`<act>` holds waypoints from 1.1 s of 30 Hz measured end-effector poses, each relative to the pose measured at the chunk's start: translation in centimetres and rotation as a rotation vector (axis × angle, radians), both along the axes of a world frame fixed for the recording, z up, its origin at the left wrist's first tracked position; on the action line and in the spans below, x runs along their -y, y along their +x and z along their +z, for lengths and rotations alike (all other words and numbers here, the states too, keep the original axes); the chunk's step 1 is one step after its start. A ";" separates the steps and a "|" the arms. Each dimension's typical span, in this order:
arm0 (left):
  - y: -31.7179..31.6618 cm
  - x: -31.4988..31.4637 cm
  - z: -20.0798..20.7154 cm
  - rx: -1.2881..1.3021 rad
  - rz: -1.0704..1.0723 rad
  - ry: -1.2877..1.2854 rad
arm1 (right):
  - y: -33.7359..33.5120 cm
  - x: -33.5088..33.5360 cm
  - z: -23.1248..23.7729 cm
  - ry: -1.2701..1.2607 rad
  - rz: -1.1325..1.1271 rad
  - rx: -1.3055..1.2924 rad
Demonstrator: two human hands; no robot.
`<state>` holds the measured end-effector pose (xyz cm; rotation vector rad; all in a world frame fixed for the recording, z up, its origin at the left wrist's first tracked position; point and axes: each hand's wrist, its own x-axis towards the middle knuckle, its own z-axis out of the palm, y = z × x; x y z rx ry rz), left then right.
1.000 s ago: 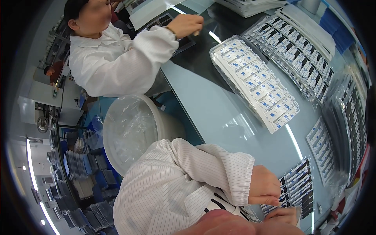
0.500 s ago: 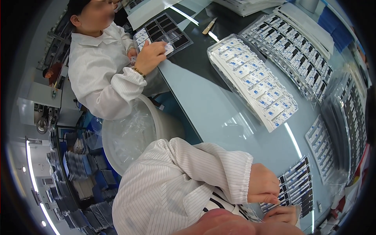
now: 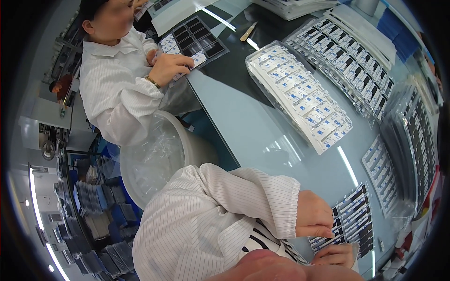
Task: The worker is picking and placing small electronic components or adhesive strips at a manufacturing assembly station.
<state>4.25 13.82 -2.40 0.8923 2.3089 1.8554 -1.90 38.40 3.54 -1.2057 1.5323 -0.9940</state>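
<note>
A tray point(image 3: 358, 210) with rows of black and white strips lies at the lower right of the table. My left hand point(image 3: 313, 216) reaches over its left edge, thumb and fingertips pinched together. What they hold, if anything, is too small to make out. Just below, my right hand point(image 3: 333, 255) rests at the tray's near edge with fingers curled; whatever is in them is hidden.
A stack of sheets with white and blue backing point(image 3: 302, 96) stands mid-table. Beyond it are stacked trays of black-and-white parts point(image 3: 347, 56) and a knife point(image 3: 248, 32). A co-worker point(image 3: 122, 79) handles a tray of black pieces; a bin point(image 3: 154, 159) stands between us.
The co-worker's hand has shifted left and lower over their tray. My hands stay close together at the strips, with only slight finger movement. The whole view has shifted slightly.
</note>
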 end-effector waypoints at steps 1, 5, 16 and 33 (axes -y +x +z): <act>0.0 0.0 0.1 0.009 0.002 0.004 | 0.0 -0.1 -0.1 -0.005 0.003 0.008; 0.1 0.0 0.2 0.010 -0.009 -0.011 | 0.2 -0.5 -0.3 -0.001 0.009 -0.019; -0.1 0.4 0.5 0.098 -0.131 0.068 | 1.7 -2.8 -3.3 -0.067 -0.484 -0.194; 0.2 0.3 0.4 0.095 -0.077 0.086 | 0.9 -3.1 -4.1 -0.036 -0.474 -0.224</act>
